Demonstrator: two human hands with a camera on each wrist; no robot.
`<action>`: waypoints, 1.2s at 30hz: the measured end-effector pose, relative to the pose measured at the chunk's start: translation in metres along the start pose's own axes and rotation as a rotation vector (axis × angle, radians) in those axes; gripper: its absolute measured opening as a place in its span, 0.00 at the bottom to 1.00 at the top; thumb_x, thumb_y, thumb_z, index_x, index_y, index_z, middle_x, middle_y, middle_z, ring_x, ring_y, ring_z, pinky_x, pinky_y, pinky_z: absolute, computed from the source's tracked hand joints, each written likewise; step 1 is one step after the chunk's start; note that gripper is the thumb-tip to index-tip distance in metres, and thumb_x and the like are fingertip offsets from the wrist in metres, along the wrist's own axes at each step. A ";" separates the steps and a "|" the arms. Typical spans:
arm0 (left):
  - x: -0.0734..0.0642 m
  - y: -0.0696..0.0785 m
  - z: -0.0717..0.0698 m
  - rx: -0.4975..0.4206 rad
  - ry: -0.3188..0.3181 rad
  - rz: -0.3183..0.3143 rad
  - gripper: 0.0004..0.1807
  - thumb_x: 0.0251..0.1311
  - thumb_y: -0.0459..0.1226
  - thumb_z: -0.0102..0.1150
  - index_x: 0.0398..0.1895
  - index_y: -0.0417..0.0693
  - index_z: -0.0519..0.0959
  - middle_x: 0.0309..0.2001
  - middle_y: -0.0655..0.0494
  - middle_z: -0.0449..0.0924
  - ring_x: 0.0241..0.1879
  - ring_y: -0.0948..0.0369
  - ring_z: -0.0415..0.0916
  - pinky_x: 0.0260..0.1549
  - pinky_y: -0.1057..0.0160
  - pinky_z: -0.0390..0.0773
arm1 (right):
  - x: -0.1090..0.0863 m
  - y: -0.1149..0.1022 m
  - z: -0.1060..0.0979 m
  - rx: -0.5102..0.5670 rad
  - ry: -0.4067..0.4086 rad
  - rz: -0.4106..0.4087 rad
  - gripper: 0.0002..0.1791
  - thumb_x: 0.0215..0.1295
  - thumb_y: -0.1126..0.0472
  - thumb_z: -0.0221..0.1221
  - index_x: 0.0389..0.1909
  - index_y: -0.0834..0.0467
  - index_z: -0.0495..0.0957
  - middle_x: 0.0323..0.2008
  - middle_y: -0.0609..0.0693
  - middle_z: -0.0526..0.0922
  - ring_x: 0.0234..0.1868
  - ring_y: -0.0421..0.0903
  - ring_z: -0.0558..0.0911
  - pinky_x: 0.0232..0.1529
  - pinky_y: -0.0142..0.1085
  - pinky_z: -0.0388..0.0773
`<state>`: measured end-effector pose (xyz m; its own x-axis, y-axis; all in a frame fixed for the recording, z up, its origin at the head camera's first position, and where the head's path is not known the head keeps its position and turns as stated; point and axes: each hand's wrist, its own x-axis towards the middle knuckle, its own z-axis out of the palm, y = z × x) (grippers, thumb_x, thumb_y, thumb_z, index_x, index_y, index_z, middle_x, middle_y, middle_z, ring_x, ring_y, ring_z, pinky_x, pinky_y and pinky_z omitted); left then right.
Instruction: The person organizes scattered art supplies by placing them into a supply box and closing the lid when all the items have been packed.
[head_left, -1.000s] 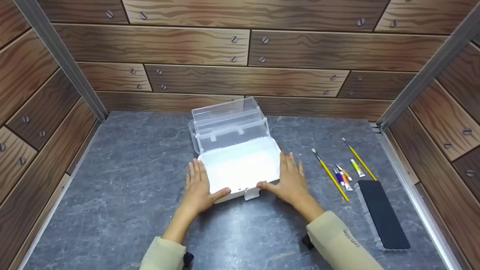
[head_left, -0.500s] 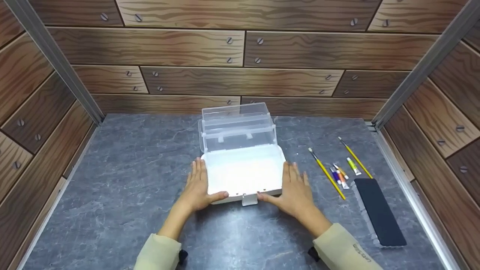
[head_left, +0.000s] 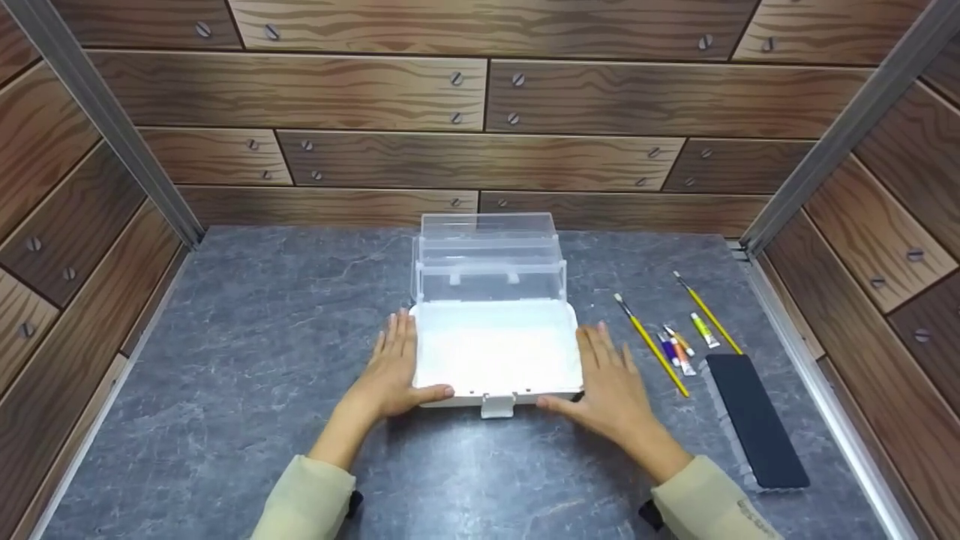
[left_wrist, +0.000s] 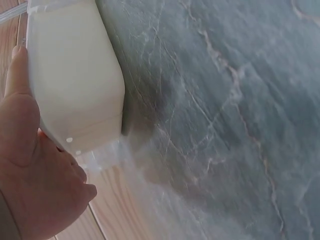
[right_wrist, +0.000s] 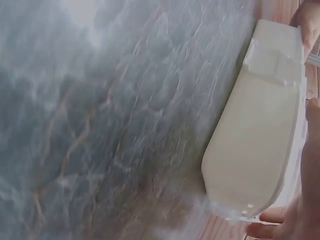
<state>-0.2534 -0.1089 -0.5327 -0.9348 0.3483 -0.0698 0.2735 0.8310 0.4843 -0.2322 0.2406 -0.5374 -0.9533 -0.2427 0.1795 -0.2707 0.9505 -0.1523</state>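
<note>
In the head view a white storage box (head_left: 495, 349) stands at mid-table, its clear plastic lid (head_left: 491, 251) tipped back toward the rear wall. A white latch (head_left: 497, 406) hangs at the box's front edge. My left hand (head_left: 386, 386) lies against the left side, fingers straight, thumb along the front. Against the right side rests my right hand (head_left: 619, 397), fingers extended and thumb near the front corner. The left wrist view shows the pale box wall (left_wrist: 75, 75) beside that hand. In the right wrist view the box's front (right_wrist: 255, 130) and latch are seen; the right fingers are partly hidden.
To the right lie two yellow-handled paintbrushes (head_left: 651, 345) (head_left: 709, 313), several small paint tubes (head_left: 677, 351) and a yellow-green tube (head_left: 704, 330). A long black case (head_left: 757, 420) with a clear edge lies nearer the right rail. Wood-patterned walls (head_left: 375, 157) enclose the grey marbled table (head_left: 262, 337).
The box has turned from a slant to squarely facing the front, its lid swinging rightward. Both hands moved with it, the right hand shifting right and slightly nearer the front.
</note>
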 end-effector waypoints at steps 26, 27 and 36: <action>-0.004 0.007 0.001 0.037 0.006 0.055 0.74 0.47 0.75 0.58 0.78 0.33 0.34 0.78 0.34 0.25 0.78 0.42 0.27 0.76 0.44 0.38 | 0.011 0.034 0.006 -0.015 -0.050 -0.129 0.77 0.43 0.14 0.54 0.78 0.67 0.41 0.79 0.62 0.44 0.79 0.60 0.46 0.76 0.59 0.44; -0.004 0.008 0.002 0.037 0.006 0.053 0.74 0.47 0.75 0.57 0.78 0.33 0.33 0.78 0.35 0.25 0.78 0.42 0.26 0.76 0.44 0.38 | 0.011 0.035 0.006 -0.015 -0.043 -0.128 0.76 0.43 0.14 0.55 0.78 0.67 0.42 0.79 0.63 0.45 0.79 0.61 0.47 0.76 0.59 0.45; -0.001 0.008 0.007 0.045 0.031 0.016 0.75 0.45 0.77 0.56 0.79 0.34 0.35 0.79 0.35 0.30 0.79 0.43 0.28 0.75 0.41 0.40 | 0.009 0.037 0.007 0.024 -0.082 -0.087 0.74 0.45 0.15 0.54 0.79 0.64 0.44 0.79 0.62 0.47 0.79 0.63 0.47 0.75 0.61 0.45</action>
<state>-0.2489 -0.0993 -0.5353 -0.9365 0.3489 -0.0351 0.2980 0.8445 0.4450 -0.2518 0.2721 -0.5478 -0.9335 -0.3403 0.1135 -0.3553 0.9204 -0.1633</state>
